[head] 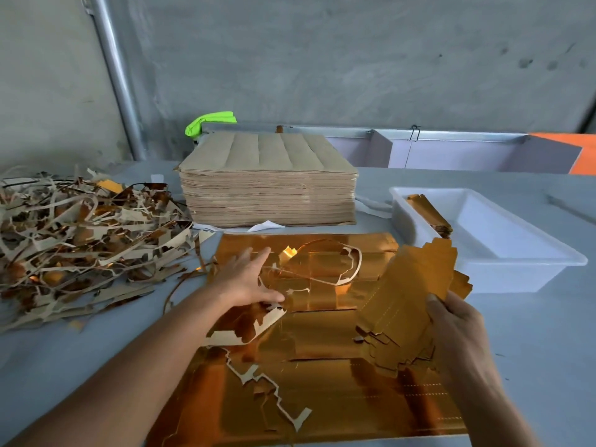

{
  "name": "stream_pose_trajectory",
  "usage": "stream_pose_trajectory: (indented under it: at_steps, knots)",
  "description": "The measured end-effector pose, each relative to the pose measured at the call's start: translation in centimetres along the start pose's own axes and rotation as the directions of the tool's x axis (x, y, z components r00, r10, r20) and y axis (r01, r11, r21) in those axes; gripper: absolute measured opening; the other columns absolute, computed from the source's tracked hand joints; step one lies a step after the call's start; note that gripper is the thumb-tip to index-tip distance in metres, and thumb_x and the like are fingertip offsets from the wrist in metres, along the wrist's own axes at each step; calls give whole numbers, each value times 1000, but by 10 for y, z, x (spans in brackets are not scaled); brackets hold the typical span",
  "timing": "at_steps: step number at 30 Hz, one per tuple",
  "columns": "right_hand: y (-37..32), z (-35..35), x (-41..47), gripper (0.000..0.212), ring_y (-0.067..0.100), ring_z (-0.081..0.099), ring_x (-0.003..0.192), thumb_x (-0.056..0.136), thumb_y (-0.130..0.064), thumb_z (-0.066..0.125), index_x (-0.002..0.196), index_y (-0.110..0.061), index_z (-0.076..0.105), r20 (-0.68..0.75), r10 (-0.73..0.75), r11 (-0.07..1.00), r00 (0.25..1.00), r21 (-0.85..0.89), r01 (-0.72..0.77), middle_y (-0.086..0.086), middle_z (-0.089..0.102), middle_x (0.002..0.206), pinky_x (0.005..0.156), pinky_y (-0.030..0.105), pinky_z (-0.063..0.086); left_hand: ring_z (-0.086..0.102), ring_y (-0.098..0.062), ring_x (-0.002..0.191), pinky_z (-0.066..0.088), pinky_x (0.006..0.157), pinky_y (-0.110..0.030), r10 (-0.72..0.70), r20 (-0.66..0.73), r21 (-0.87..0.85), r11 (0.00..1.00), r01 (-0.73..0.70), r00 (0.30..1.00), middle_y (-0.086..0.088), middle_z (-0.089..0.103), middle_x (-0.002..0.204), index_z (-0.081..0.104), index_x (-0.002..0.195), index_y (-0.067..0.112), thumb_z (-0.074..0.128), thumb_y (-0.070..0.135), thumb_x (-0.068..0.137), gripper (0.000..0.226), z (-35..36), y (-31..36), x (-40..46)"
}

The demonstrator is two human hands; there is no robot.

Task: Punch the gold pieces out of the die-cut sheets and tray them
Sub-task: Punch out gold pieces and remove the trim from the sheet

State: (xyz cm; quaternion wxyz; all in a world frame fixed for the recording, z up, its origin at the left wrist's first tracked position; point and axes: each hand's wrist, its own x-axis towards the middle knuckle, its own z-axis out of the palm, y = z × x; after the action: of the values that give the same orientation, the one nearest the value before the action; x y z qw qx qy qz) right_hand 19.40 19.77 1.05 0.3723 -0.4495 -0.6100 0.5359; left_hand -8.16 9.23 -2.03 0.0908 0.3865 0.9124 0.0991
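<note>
Head view: right hand (451,321) grips gold pieces (406,301) (a stack); left hand (248,279) spread flat.

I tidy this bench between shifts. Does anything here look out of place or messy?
Mostly the waste: a tangled heap of offcut strips sprawls over the table's left side, and loose trim strips lie across the gold sheet being worked. The white tray sits skewed to the table edge, with only a few gold pieces inside.
</note>
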Motion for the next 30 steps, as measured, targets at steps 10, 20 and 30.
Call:
stream_pose_trajectory:
  at_steps: [10, 20, 30]
  knots:
    - [-7, -1, -6, 25, 46, 57, 85, 101, -26, 42, 82, -17, 55, -41, 23, 1000, 999, -5, -24, 14, 58, 86, 85, 60, 51, 52, -7, 72, 36, 59, -22, 99, -102, 11, 995, -98, 990, 6, 59, 82, 61, 75, 27, 64, 25, 89, 15, -29, -8, 0]
    - [-9, -9, -12, 28, 54, 54, 101, 102, -26, 42, 76, -21, 53, -31, 27, 999, 999, 29, -26, 30, 57, 109, 85, 67, 47, 50, 3, 48, 40, 39, -14, 366, -276, -197, 883, -425, 889, 4, 56, 91, 50, 95, 13, 47, 7, 96, 7, -62, -2, -59]
    - [-9, 8, -18, 27, 41, 59, 88, 102, -26, 41, 77, -24, 53, 22, 23, 1000, 999, 14, -24, 21, 61, 101, 77, 56, 53, 36, -1, 110, 31, 76, -9, 380, 367, -44, 919, -392, 849, 11, 31, 135, 51, 130, 25, 76, 44, 74, 64, -26, -23, -77]
